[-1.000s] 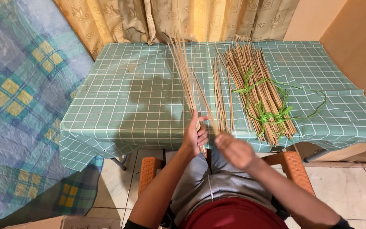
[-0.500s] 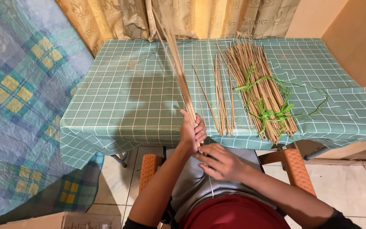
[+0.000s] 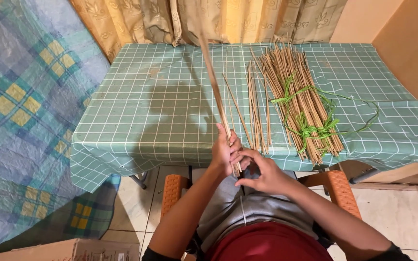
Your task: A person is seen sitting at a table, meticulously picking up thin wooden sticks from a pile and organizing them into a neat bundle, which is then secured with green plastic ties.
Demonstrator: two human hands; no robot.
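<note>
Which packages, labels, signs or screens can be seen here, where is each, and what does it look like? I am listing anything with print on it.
Cardboard box: on the floor at the bottom left edge of the view, only its top showing; flat, rectangular, plain brown, with a small dark printed patch too small to make out.
No labels, signs or screens show elsewhere.

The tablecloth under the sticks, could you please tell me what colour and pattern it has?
The tablecloth is green with a white grid of squares, seen in the head view.

Head camera, steep downward, close over table (image 3: pixel 170 111).
</note>
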